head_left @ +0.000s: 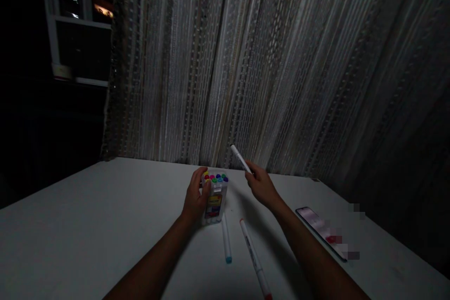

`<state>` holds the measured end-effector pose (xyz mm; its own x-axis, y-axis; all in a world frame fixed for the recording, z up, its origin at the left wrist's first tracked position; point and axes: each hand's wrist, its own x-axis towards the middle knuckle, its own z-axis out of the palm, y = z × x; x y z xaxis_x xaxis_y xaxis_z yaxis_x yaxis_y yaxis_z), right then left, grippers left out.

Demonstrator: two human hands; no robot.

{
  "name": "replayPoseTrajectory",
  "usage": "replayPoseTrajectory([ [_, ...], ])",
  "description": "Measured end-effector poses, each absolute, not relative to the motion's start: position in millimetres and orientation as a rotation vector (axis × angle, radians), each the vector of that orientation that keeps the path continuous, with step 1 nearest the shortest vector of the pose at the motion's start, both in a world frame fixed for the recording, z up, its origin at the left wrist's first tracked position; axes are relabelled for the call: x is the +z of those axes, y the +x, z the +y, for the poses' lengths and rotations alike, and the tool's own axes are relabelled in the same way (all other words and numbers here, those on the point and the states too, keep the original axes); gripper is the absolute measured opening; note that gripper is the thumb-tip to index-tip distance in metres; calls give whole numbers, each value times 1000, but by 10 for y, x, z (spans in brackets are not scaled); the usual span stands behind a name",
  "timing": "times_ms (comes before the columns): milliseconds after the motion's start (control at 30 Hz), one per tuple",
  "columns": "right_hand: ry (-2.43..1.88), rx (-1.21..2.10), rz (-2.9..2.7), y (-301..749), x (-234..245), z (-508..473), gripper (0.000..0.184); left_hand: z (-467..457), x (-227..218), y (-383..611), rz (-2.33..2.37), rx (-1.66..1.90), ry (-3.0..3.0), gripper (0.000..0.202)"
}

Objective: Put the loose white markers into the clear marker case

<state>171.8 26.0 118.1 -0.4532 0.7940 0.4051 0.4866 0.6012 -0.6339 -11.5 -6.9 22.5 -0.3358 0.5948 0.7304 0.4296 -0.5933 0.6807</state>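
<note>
My left hand (195,196) is wrapped round the side of a clear marker box (215,199) standing on the white table (87,225). Several markers with coloured caps stick up out of the box. My right hand (260,185) is raised just right of the box and pinches a white marker (240,158) that points up and to the left. Two more markers lie on the table in front of the box: one with a blue cap (226,240) and one with red ends (255,258).
A phone (321,231) lies flat on the table to the right of my right forearm. A patterned curtain (267,56) hangs behind the table's far edge. A dark window (77,23) shows at the upper left.
</note>
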Motion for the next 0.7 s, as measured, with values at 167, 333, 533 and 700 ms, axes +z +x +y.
replayPoseTrajectory([
  [167, -915, 477, -2143, 1728, 1561, 222, 22, -40, 208, -125, 1340, 2063, 1704, 45],
  [333, -956, 319, -2156, 1679, 1795, 232, 14, -54, 226, -123, 1312, 2058, 1703, 41],
  [533, -959, 328, -2235, 1429, 1832, 252, 19, -78, 257, -109, 1284, 2042, 1695, 37],
  [700, -968, 331, -2243, 1146, 1767, 332, 15, -71, 250, -115, 1268, 2051, 1703, 37],
])
